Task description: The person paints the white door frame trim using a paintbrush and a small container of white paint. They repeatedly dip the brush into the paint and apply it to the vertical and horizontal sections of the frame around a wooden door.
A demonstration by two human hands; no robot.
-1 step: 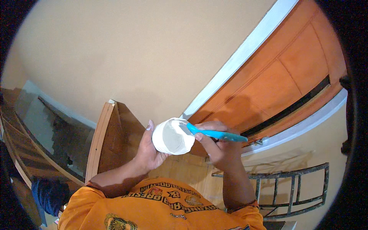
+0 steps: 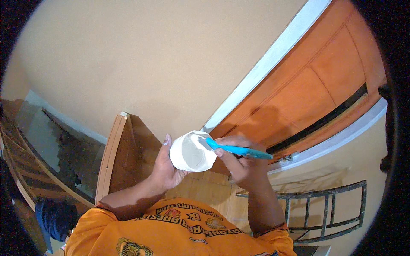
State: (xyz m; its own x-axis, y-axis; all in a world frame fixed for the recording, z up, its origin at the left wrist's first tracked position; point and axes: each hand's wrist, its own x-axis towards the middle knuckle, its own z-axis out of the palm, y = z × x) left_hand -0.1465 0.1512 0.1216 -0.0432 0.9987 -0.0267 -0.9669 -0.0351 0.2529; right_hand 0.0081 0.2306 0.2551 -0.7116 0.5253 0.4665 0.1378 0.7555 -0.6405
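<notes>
My left hand is closed around the side of a white cup, its thumb up along the left wall. The cup tilts so that its mouth shows, with greyish-white paint inside and thick white smears near the rim. In my right hand is a paintbrush with a turquoise handle, pinched close to its head. The brush's head dips over the cup's right rim, and its tip is partly hidden there. The handle's end points off to the right.
An orange wooden door with a white frame rises ahead to the right. The beige wall fills the far side. A brown wooden panel stands left of the cup; a dark metal rack is at the lower right.
The paintbrush has shifted slightly left, farther into the cup, along with my right hand. My left hand and the cup stay in place.
</notes>
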